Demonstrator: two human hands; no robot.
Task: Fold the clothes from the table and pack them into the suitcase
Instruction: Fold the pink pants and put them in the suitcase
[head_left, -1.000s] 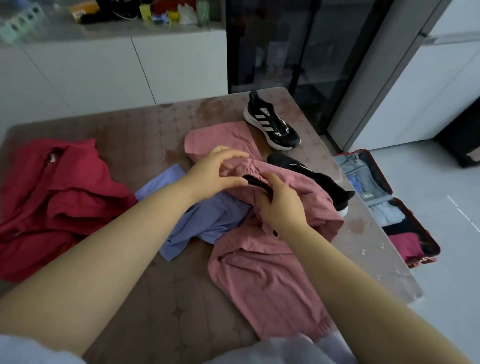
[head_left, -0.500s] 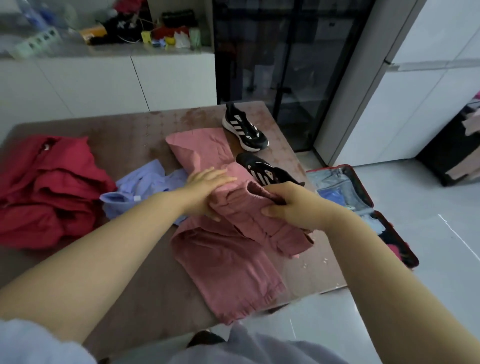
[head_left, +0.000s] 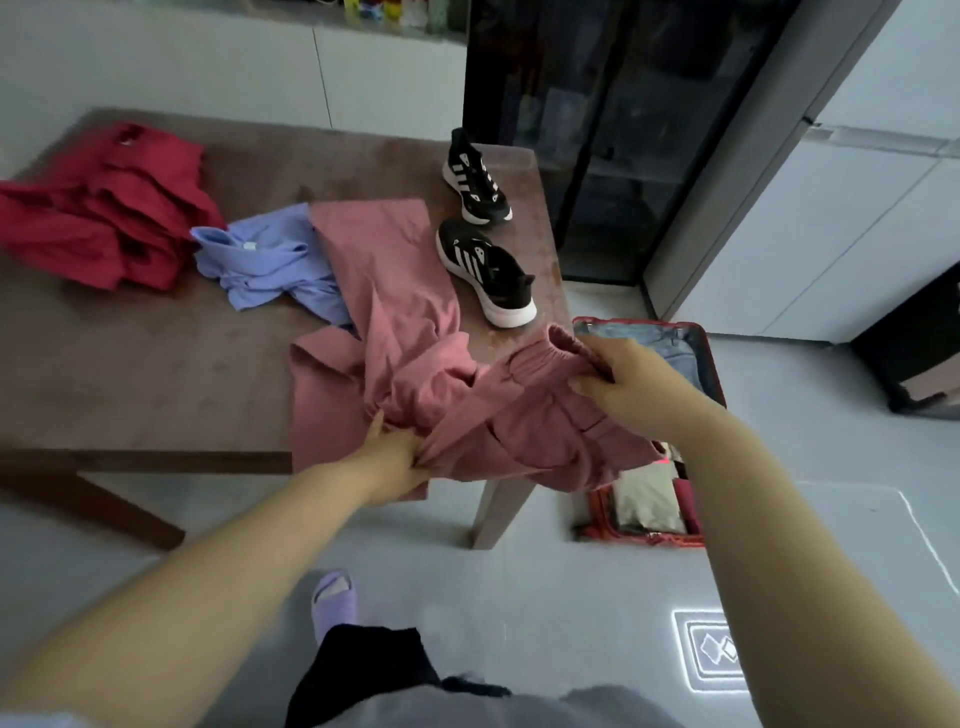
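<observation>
Both hands grip the pink cotton trousers (head_left: 415, 322): left hand (head_left: 392, 457) bunched fabric, right hand (head_left: 623, 384) elastic waistband; trailing legs may drag the black striped sneaker (head_left: 488, 270) off the brown table (head_left: 156, 374).

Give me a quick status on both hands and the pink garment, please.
Left hand grips pink garment at table edge; right hand holds its waistband. Garment unfolded, partly off table, above suitcase. Black shoes beside it.
</observation>
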